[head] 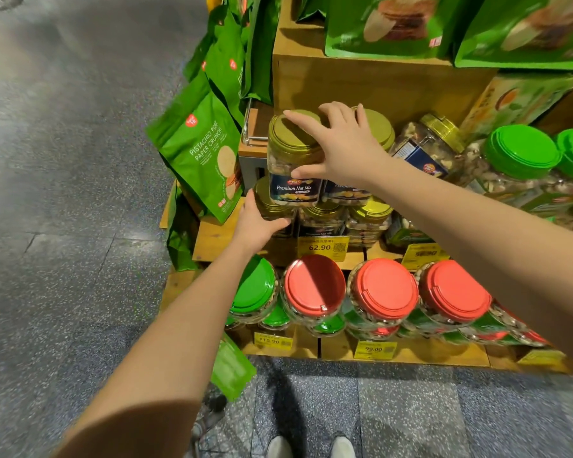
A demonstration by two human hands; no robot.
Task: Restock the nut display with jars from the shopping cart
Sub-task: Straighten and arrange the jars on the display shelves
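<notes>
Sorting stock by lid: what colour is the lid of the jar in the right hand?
The lid is gold, clearest in the head view.

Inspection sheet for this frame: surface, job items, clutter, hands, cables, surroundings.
Surface: stepped wooden display shelf.
Job's things: clear gold-lidded Premium Nut Mix jar upright on top of a row of lower gold-lidded jars; tilted gold-lidded jar behind, to the right.
Clutter: red-lidded round jars, green-lidded round jars, green pistachio snack pouches, yellow price tags.
Hands: right hand grips the Premium Nut Mix jar, fingers over its lid; left hand grips the leftmost lower jar.
Cables: nothing seen.
Surroundings: grey speckled floor; person's shoes; cart not clearly in view.
</notes>
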